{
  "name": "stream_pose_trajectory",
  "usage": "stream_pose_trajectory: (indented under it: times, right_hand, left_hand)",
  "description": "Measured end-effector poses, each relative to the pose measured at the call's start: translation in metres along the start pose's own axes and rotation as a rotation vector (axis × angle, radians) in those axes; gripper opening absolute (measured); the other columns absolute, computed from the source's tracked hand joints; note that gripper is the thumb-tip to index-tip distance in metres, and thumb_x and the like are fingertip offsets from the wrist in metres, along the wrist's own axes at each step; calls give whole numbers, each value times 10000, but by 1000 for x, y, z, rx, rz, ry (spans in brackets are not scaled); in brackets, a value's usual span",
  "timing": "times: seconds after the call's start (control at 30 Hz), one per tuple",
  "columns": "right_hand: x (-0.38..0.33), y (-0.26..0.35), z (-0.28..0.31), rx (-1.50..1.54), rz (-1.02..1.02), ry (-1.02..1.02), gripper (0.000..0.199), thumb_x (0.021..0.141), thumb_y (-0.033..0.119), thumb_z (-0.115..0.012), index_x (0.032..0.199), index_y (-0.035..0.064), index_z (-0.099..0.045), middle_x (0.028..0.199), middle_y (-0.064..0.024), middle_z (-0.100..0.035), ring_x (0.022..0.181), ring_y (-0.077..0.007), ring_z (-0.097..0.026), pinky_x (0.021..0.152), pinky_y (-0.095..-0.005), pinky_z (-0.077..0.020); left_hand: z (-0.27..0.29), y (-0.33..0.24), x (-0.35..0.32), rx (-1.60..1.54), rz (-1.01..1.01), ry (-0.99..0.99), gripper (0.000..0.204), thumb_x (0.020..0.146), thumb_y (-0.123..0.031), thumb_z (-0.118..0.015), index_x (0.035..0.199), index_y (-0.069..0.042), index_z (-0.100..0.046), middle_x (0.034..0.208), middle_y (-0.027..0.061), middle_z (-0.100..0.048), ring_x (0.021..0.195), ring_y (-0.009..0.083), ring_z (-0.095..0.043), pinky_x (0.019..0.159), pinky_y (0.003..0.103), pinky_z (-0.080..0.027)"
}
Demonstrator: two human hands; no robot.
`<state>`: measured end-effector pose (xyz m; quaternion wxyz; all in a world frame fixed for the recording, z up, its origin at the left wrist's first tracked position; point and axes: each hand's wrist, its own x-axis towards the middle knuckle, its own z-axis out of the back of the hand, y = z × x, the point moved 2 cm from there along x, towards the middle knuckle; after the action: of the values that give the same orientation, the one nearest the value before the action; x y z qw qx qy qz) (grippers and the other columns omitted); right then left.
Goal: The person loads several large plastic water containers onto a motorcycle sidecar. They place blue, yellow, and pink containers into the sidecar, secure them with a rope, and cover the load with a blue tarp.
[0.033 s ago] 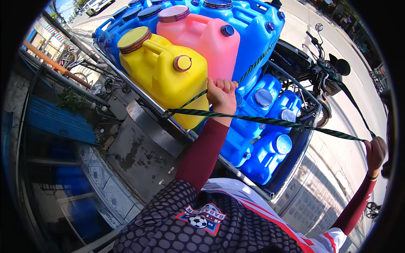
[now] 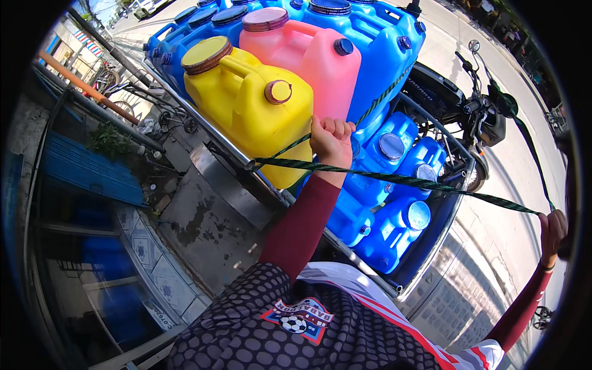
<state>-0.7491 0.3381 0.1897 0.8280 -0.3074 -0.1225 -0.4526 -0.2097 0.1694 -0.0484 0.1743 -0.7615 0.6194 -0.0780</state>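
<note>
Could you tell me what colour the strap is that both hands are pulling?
Dark green strap, clearest in the head view.

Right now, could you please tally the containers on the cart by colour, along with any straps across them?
Yellow container: 1
Pink container: 1
Blue containers: at least 7; they are tightly packed and some are partly hidden
Green strap: 1
Total: at least 10

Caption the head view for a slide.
Left hand braces against yellow jug while right hand pulls green strap taut.
</note>
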Motion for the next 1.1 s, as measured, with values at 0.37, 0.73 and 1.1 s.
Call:
stream_pose_trajectory:
  times: [0.37, 0.73, 1.1]
  right_hand:
    - [-111, -19, 10, -169, -86, 26, 404, 973, 339, -676, 804, -1, -537, 750, -150, -536, 743, -343, -601, 698, -424, -477]
    - [-119, 81, -35, -22, -76, -31, 445, 944, 367, -681, 767, -4, -510, 671, -135, -426, 622, -327, -500, 569, -421, -376]
    - [-86, 119, -46, 40, -7, -42, 531, 932, 475, -668, 713, 28, -483, 632, -100, -413, 581, -293, -488, 560, -407, -369]
  left_hand:
    - [12, -32, -23, 8, -127, -149, 234, 1033, -226, -362, 926, -58, -486, 906, 110, -494, 942, 258, -499, 1036, 417, -447]
    - [26, -126, -151, -92, 187, -60, 344, 1104, -392, -433, 878, -134, -452, 687, -37, -265, 597, 105, -258, 613, 284, -307]
    - [47, -154, -170, 254, 187, -210, 262, 1102, -327, -487, 910, -149, -503, 636, -79, -199, 511, 48, -174, 480, 246, -183]
